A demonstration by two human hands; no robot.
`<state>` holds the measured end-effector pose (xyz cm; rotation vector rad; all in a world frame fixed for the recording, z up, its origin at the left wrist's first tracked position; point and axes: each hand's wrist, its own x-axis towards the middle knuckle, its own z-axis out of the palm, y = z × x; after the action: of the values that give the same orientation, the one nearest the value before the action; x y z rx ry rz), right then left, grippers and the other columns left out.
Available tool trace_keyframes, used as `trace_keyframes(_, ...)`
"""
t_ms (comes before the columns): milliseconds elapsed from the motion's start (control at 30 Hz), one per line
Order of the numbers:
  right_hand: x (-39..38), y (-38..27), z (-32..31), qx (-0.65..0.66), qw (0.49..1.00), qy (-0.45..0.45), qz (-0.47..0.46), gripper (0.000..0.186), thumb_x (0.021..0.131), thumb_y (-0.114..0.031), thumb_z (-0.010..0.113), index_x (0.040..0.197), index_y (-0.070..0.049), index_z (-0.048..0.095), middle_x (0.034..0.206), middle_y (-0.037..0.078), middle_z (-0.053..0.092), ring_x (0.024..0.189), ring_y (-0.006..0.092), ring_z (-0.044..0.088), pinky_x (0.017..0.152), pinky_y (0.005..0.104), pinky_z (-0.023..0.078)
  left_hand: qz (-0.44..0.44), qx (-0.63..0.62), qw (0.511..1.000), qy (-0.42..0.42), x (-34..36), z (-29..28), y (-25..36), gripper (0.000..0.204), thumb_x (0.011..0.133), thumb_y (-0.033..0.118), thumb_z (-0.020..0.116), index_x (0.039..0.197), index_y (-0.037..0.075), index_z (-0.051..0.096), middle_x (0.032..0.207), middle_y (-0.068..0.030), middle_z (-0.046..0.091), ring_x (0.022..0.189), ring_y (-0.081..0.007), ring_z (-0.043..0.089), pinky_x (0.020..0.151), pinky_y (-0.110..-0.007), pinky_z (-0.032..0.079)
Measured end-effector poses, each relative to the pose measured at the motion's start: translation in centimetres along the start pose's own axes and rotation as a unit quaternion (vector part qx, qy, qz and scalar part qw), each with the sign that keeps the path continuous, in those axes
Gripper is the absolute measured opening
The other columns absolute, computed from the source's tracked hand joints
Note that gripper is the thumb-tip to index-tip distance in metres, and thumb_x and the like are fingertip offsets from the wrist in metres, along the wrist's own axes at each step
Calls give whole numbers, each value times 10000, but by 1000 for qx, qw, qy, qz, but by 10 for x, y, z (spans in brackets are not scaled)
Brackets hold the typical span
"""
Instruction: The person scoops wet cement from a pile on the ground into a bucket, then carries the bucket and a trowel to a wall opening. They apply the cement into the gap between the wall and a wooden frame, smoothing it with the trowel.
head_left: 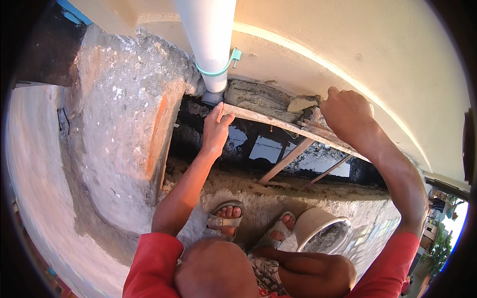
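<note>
My left hand point(216, 130) grips the left end of a long wooden board point(263, 117), just below a white pipe point(206, 35) with a green clamp. My right hand point(350, 111) is closed above the board's right part, against the cream wall; what it holds is mostly hidden. Wet grey mortar point(256, 94) lies along the wall behind the board, with a pale lump point(300, 103) near my right hand. Two wooden struts point(283, 164) slope from under the board to the near edge of an open drain point(238, 141) holding dark water.
My sandalled feet point(226, 218) stand on the concrete ledge, beside a pale bucket point(305, 223) with grey material inside. A rough concrete block point(119, 99) borders the drain at the left. The cream wall point(353, 49) curves along the far side. Plants point(439, 248) show at the far right.
</note>
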<state>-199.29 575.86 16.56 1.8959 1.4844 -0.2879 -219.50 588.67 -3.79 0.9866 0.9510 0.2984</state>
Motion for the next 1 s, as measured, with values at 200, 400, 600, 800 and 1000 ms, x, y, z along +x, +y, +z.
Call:
trace_keyframes(200, 13, -13, 7, -12, 998, -49, -38, 102, 815, -80, 639, 838, -46, 733, 894, 153, 665, 828, 270, 693, 687, 353, 569, 8, -3, 1000, -6, 4, 2, -3, 647, 913, 78, 593, 1444, -105, 271, 1524, -240, 282, 1434, -278, 262, 1124, -342, 274)
trace_keyframes(400, 10, -13, -3, -20, 999, -35, -16, 100, 818, -106, 650, 834, -52, 732, 877, 121, 671, 830, 260, 694, 695, 337, 567, 9, -5, 1000, -6, 4, -1, -2, 653, 908, 92, 597, 1446, -97, 278, 1521, -234, 293, 1431, -276, 268, 1129, -352, 258)
trace_keyframes(600, 1, -3, -15, -5, 999, 3, 34, 75, 784, -44, 662, 821, -57, 726, 870, 130, 662, 841, 245, 694, 707, 331, 572, 15, 10, 1000, -7, 6, -5, -9, 668, 908, 115, 601, 1455, -81, 271, 1533, -219, 280, 1430, -268, 271, 1134, -362, 241)
trace_keyframes(800, 17, -3, 27, 9, 999, -40, 29, 82, 800, -45, 647, 833, -32, 721, 869, 142, 651, 865, 267, 693, 718, 335, 581, 3, 13, 1000, -8, 2, 3, -5, 669, 920, 109, 585, 1460, -89, 243, 1534, -246, 254, 1444, -285, 235, 1127, -364, 270)
trace_keyframes(1000, 20, -21, 31, 24, 996, -80, 37, 100, 804, -40, 641, 868, -23, 715, 925, 153, 642, 854, 277, 697, 703, 341, 584, 7, 18, 1000, -9, 2, -1, -3, 687, 910, 127, 602, 1470, -60, 251, 1541, -230, 249, 1443, -276, 236, 1136, -383, 250)
